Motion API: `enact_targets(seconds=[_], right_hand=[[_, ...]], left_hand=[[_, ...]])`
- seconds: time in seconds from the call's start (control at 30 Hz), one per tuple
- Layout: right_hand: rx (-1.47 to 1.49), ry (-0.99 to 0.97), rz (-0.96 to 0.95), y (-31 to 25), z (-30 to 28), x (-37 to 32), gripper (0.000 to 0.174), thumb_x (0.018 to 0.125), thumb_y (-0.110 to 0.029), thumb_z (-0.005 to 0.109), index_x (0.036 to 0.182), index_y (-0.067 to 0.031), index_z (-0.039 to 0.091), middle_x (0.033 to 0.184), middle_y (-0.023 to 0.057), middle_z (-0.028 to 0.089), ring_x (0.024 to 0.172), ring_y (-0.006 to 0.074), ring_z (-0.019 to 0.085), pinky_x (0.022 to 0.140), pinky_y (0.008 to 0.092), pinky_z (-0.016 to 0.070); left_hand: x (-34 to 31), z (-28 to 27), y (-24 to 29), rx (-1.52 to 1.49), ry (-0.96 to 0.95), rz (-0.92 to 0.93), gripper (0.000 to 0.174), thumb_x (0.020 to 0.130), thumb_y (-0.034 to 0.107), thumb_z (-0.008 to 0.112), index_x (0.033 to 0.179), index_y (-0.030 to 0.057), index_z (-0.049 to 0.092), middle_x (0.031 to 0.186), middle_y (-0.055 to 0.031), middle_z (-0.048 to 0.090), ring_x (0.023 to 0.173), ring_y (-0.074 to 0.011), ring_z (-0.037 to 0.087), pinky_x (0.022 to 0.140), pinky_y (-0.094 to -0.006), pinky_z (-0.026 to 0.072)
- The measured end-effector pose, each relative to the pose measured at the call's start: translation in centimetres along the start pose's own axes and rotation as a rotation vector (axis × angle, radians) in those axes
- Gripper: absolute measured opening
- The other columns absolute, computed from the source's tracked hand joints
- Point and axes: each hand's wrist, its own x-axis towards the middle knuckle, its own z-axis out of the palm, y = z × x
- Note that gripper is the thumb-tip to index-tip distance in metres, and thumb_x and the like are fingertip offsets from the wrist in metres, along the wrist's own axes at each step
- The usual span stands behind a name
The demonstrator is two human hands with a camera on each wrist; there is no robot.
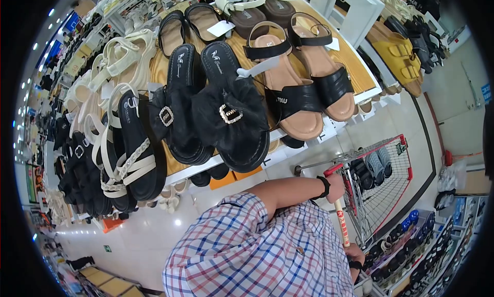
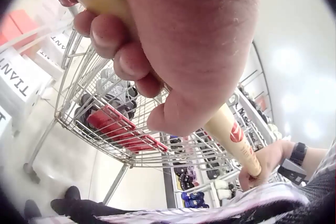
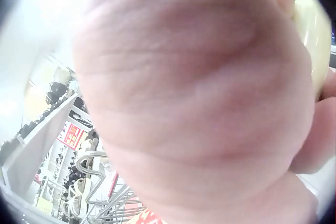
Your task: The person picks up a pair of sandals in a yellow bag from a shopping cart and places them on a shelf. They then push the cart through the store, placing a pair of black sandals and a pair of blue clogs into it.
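The cart's pale handle bar (image 1: pixel 342 225) with red lettering runs between both hands. My left hand (image 1: pixel 335 188) grips its end beside a red end piece. In the left wrist view the left hand (image 2: pixel 189 35) curls round the bar (image 2: pixel 231 134), thumb and fingers wrapped over it. At the other end my right hand (image 1: pixel 354 253) holds the bar, as the right hand (image 2: pixel 260 165) also shows there. In the right wrist view the right hand (image 3: pixel 194 92) fills most of the frame, close and blurred, with part of the bar (image 3: pixel 314 40) beside it. Grey and dark shoes (image 1: pixel 378 166) lie in the wire cart (image 1: pixel 401 181).
A display table (image 1: pixel 360 81) bears black sandals (image 1: pixel 226 106), tan-soled sandals (image 1: pixel 293 91) and white-strapped pairs (image 1: pixel 136 168). Shoe racks (image 1: pixel 427 245) stand beyond the cart at lower right. Pale floor (image 1: pixel 206 220) lies below the display. White boxes (image 2: pixel 21 79) appear in the left wrist view.
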Motion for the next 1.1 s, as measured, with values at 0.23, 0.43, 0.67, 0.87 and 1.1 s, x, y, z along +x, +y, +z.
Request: enact_targets(seconds=[0.23,0.43,0.67,0.87,1.1], right_hand=[[-0.034,-0.147,-0.125,-0.7,-0.7,3.1,0.013,0.072,-0.009,0.072,0.076,-0.0006,0.063,0.067,0.0047,0.06,0.057,0.0128,0.054,0.054,0.0275,0.0416],[-0.019,-0.079,-0.089,-4.6,0.2,1.9,0.018,0.073,-0.011,0.075,0.083,0.0016,0.066,0.067,0.0052,0.061,0.056,0.0137,0.055,0.06,0.0305,0.0501],[-0.024,-0.038,-0.074,-4.6,0.2,3.7,0.025,0.072,-0.013,0.08,0.085,0.0033,0.066,0.065,0.0046,0.058,0.051,0.0132,0.052,0.057,0.0315,0.0531],[-0.012,-0.045,-0.071,-5.3,0.2,4.0,0.024,0.073,-0.013,0.08,0.084,0.003,0.066,0.062,0.0041,0.057,0.051,0.0132,0.052,0.056,0.0329,0.0538],[-0.01,-0.055,-0.053,-6.5,0.0,3.5,0.022,0.072,-0.014,0.079,0.082,0.0014,0.066,0.06,0.0032,0.056,0.05,0.0135,0.052,0.055,0.0334,0.0538]], left_hand=[[-0.4,-1.3,-2.5,0.041,0.003,-0.021,0.019,0.065,0.025,0.065,0.078,0.0155,0.075,0.077,-0.0066,0.071,0.075,-0.0261,0.069,0.062,-0.0406,0.0524],[0.3,-1.9,-4.9,0.081,0.001,-0.054,0.02,0.065,0.027,0.065,0.078,0.0166,0.076,0.078,-0.0063,0.071,0.075,-0.0261,0.069,0.063,-0.0408,0.0528],[-0.1,-2.6,-6.6,0.067,0.026,-0.079,0.019,0.064,0.028,0.066,0.076,0.0167,0.075,0.077,-0.0061,0.071,0.074,-0.0263,0.069,0.063,-0.0403,0.0529],[0.3,-1.7,-7.7,0.053,0.103,-0.056,0.016,0.058,0.026,0.068,0.068,0.0145,0.073,0.066,-0.0081,0.068,0.064,-0.0294,0.067,0.056,-0.0415,0.05],[0.0,-2.2,-7.9,0.097,0.059,-0.063,0.019,0.063,0.026,0.064,0.074,0.0164,0.075,0.075,-0.0062,0.071,0.071,-0.026,0.068,0.059,-0.0409,0.0514]])
